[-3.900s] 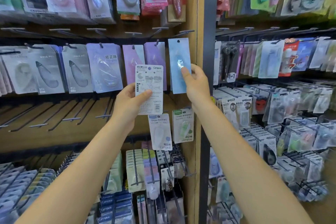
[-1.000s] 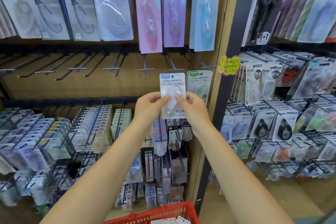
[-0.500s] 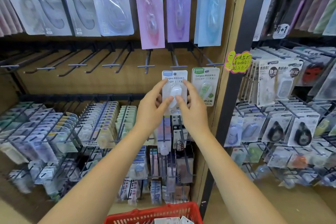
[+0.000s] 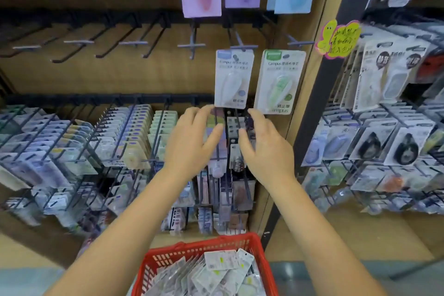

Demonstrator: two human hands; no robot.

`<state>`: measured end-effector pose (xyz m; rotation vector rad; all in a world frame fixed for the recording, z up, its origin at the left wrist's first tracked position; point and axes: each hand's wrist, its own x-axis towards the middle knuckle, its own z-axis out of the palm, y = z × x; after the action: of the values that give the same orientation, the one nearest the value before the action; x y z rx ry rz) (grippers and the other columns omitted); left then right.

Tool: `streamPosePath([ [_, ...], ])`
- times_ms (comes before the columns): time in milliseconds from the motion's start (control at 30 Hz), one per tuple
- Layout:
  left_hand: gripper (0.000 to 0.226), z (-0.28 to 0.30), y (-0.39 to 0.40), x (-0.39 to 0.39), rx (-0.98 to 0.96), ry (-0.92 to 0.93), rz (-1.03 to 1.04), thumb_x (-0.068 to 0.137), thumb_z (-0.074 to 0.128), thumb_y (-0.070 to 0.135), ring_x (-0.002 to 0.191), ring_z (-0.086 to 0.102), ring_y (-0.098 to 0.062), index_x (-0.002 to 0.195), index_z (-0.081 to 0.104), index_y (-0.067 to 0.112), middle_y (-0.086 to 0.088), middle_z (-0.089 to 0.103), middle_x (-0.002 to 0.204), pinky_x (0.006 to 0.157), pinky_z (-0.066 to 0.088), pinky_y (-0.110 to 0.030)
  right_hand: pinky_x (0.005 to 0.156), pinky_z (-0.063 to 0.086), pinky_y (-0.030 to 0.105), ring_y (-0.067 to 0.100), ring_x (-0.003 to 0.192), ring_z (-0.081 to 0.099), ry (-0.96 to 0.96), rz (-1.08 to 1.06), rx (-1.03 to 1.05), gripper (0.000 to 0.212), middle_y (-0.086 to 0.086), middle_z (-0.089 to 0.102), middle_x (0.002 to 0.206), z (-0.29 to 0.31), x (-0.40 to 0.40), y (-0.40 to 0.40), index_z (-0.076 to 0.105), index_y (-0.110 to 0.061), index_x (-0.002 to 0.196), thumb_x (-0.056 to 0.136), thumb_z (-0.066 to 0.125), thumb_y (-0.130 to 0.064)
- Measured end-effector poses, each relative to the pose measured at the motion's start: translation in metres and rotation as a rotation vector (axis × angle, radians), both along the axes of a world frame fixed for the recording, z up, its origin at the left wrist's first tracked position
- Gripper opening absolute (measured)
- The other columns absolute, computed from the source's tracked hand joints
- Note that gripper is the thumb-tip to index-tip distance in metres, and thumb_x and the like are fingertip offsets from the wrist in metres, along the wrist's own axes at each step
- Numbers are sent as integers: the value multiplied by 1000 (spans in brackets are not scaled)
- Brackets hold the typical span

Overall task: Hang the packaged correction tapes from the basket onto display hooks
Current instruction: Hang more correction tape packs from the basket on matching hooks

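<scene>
Wooden pegboard racks fill the frame; the red basket (image 4: 265,262) of correction tapes (image 4: 216,274) lies bottom centre, directly below both hands, left hand (image 4: 192,142) and right hand (image 4: 264,149) equally near, fingers spread, holding nothing.

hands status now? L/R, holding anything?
Left hand: open, fingers straight, holding nothing, just below the blue-label pack.
Right hand: open, holding nothing.
</scene>
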<state>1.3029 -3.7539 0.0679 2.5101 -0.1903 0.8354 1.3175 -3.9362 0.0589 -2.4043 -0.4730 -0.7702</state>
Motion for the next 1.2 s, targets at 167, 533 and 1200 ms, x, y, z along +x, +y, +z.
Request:
streamPosePath([
  [167,35,-124,20,-33,186,-75,52,101,56,31,136,49,-41,120,68,5,-21,55,145,99,49,-55,51,47,33,25,76,65,197,47,-91,54,6,63,109,-117,-22,5,38,-17,150,101,52,-36],
  [533,57,-413,47,-146,201,647,-24,93,46,41,133,55,-43,140,52,10,-21,58,144,103,47,-59,90,49,44,36,123,54,921,50,-324,66,14,52,138,-382,-111,1,36,-14,153,96,59,-41],
  [1200,75,-473,49,-178,116,721,78,91,53,52,125,43,-30,153,44,12,-13,58,141,99,37,-48,74,51,16,12,90,61,1232,-359,519,59,14,56,122,-478,-149,43,48,-13,130,82,83,-15],
])
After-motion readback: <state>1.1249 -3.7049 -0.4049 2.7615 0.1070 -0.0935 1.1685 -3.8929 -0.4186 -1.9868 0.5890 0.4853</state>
